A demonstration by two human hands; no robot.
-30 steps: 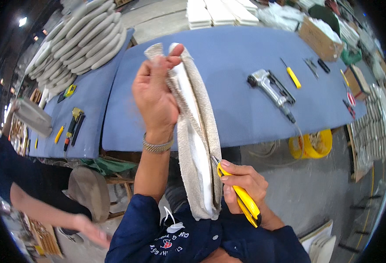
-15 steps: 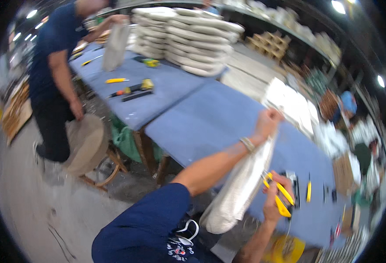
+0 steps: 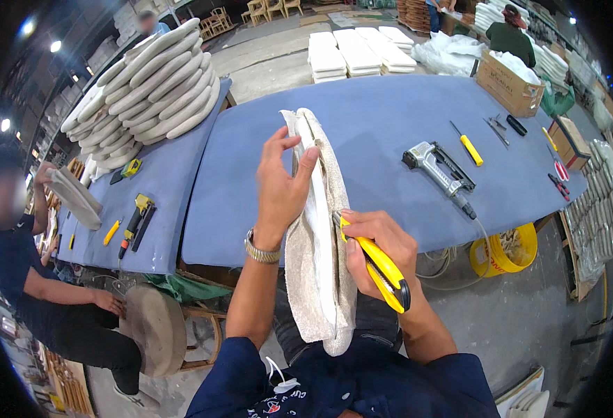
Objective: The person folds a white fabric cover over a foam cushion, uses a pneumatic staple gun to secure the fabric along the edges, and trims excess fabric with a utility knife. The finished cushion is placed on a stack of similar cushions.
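Cutter (image 3: 384,279) tip: lost to my eye in the padded piece (image 3: 335,174) over the worktop (image 3: 250,167).
Right hand (image 3: 393,244): some fingertips hidden behind the cutter.
Co-worker (image 3: 14,261), left of the worktop: head blurred.
Far person (image 3: 161,28), behind cushions (image 3: 156,87) left of the worktop: body mostly hidden.
Bucket (image 3: 501,265), by the worktop: contents too small to tell.
Panels (image 3: 529,400), nearside of the worktop: cut off below.

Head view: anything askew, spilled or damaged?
The long beige fabric-covered pad gapes open lengthwise, baring a white layer; the stacked beige rounded pads look smooth by comparison. A yellow-and-black hand tool sits at the opening, so it may be deliberate. No spill visible.
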